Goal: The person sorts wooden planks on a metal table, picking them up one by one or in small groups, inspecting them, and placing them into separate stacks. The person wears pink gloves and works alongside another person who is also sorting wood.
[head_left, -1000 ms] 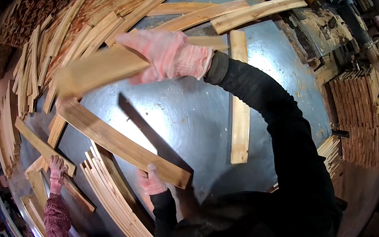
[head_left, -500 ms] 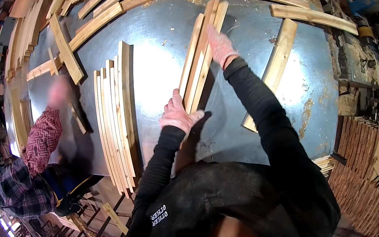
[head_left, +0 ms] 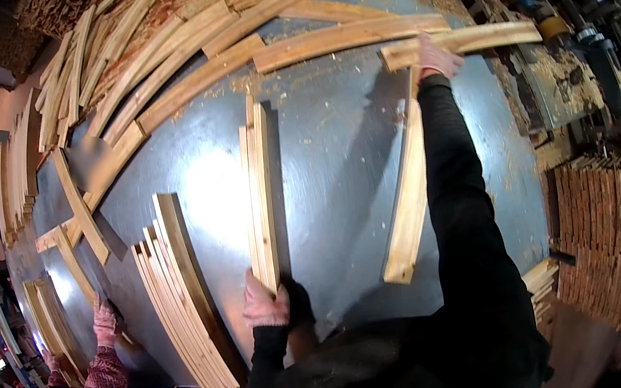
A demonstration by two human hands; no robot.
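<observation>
A bundle of pale wooden strips [head_left: 259,201] stands lengthwise before me, slightly uneven at the far ends. My left hand [head_left: 265,301] is closed round its near end. Farther off to the right, my right hand [head_left: 436,59] reaches over the left part of a wooden plank [head_left: 496,36], fingers spread. Whether it presses on that plank is hard to tell. Just below that hand, a slanted board [head_left: 407,220] lies on the metal table [head_left: 338,214], its far end partly hidden by my hand and sleeve.
Left of my bundle lies a row of several strips [head_left: 183,309]. Curved lines of planks [head_left: 344,40] cross the table's far side. At the left a co-worker's gloved hand [head_left: 107,325] touches a narrow strip [head_left: 74,265]. Stacked wood [head_left: 605,230] and machinery [head_left: 574,74] flank the right edge.
My left hand has brought the bundle left and nearer, turning it more upright. My right hand has left the bundle and moved right to the far plank. The view has shifted.
</observation>
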